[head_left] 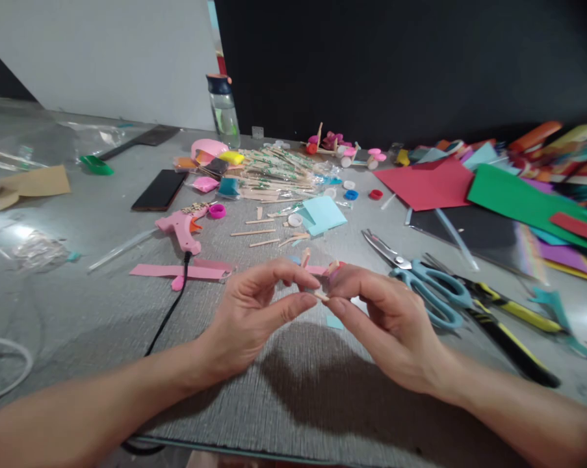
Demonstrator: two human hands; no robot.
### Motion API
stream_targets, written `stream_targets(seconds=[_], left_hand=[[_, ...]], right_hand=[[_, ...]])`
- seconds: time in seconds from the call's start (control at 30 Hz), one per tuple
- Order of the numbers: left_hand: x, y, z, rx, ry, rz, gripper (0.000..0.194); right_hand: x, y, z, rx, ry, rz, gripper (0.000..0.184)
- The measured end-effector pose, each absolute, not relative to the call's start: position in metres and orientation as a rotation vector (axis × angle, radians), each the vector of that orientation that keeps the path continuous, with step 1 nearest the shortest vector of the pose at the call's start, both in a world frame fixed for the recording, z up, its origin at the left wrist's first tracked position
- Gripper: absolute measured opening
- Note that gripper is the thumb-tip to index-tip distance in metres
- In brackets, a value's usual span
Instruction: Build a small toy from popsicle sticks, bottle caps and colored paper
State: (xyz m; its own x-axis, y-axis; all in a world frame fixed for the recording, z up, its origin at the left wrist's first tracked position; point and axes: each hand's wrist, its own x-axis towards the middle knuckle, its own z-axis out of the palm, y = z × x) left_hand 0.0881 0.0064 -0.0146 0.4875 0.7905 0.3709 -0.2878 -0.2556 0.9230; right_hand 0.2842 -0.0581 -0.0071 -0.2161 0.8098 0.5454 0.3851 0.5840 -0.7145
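My left hand (261, 309) and my right hand (388, 322) meet in the middle, above the front of the table. Between their thumbs and forefingers they pinch a small pale wooden stick piece (321, 297). Two more wooden stick ends (305, 257) stick up just behind the fingertips; whether they join the pinched piece is hidden. Behind my hands lie loose wooden sticks (253, 232) and a light blue paper (324, 216). Left of my left hand are a pink paper strip (159, 271) and a pink glue gun (180, 229).
Blue-handled scissors (434, 286) and yellow-black pliers (512, 305) lie right of my right hand. A black cord (169, 318) runs past my left forearm. Farther back are a phone (159, 190), a water bottle (223, 114), packed sticks (278, 170), small wheeled models (361, 158) and coloured sheets (427, 183).
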Motion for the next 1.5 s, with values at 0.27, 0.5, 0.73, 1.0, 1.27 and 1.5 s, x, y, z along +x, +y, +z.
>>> stream_targets(seconds=[0.27, 0.5, 0.73, 1.0, 1.27, 1.5], left_hand=[[0.09, 0.005, -0.012, 1.425, 0.495, 1.095, 0.009], [0.092, 0.007, -0.013, 1.315, 0.487, 1.015, 0.025], [0.093, 0.007, -0.019, 1.203, 0.411, 0.879, 0.024], [0.096, 0.005, -0.023, 1.17, 0.393, 0.874, 0.005], [0.094, 0.009, -0.024, 1.233, 0.402, 0.903, 0.01], [0.096, 0.011, -0.026, 1.154, 0.507, 0.94, 0.006]], right_hand=[[0.283, -0.059, -0.005, -0.99, -1.804, 0.626, 0.014], [0.282, -0.057, -0.001, -1.038, -1.637, 0.836, 0.021], [0.279, -0.055, -0.001, -0.977, -1.447, 1.017, 0.023], [0.271, -0.056, -0.005, -0.969, -1.385, 1.134, 0.03], [0.275, -0.056, 0.002, -1.149, -1.442, 1.187, 0.042], [0.284, -0.05, 0.01, -1.191, -1.44, 1.147, 0.03]])
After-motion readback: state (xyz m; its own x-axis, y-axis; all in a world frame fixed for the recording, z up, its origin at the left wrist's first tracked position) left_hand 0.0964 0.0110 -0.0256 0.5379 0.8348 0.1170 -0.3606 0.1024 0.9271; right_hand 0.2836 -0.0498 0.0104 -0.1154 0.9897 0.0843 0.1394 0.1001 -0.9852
